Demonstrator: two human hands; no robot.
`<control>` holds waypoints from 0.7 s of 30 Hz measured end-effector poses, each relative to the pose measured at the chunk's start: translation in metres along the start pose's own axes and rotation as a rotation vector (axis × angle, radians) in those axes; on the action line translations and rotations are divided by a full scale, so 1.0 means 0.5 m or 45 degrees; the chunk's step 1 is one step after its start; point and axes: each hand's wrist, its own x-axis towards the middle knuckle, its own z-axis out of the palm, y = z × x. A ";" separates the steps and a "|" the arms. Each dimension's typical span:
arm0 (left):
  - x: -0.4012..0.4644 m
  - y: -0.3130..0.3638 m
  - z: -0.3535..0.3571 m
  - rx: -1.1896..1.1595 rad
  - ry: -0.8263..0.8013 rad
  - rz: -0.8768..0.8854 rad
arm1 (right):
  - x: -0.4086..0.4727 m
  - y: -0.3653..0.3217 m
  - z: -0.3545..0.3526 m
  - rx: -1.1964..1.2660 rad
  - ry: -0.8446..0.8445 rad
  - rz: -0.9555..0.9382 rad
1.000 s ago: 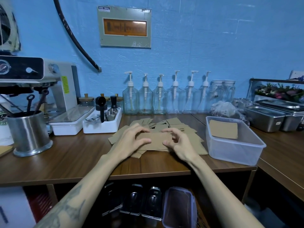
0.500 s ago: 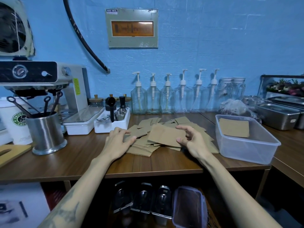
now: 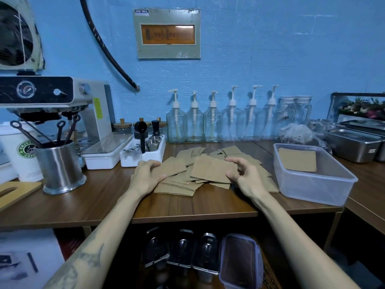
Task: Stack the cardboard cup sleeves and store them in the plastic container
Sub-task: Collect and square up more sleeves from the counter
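Several flat brown cardboard cup sleeves lie in a loose pile (image 3: 181, 184) on the wooden counter. My right hand (image 3: 243, 178) pinches one sleeve (image 3: 212, 168) by its right end and holds it just above the pile. My left hand (image 3: 145, 174) rests on the pile's left side, its fingers curled over the edge of a sleeve there. A clear plastic container (image 3: 318, 190) stands to the right of the pile. One sleeve (image 3: 296, 159) lies flat inside it.
A white tray of coffee tools (image 3: 143, 156) sits behind the pile on the left, glass pump bottles (image 3: 212, 124) along the wall. A steel utensil cup (image 3: 60, 165) and espresso machine (image 3: 62, 105) stand left; steel pans (image 3: 354, 142) right. The counter's front edge (image 3: 187, 215) is near.
My right hand has lifted one sleeve off the pile and carried it a little right. My left hand slid to the pile's left edge. The camera view shifted left.
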 end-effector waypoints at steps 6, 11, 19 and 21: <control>-0.030 0.033 -0.008 -0.220 0.124 0.111 | 0.002 -0.001 -0.001 -0.004 0.008 0.007; -0.042 0.048 -0.012 -0.553 0.152 0.048 | -0.002 -0.006 -0.002 -0.021 -0.017 0.011; -0.055 0.084 -0.029 -1.213 0.320 0.090 | 0.001 -0.001 0.000 0.006 -0.009 0.030; -0.061 0.095 -0.023 -1.176 0.232 0.127 | 0.002 -0.002 0.001 0.020 -0.010 0.021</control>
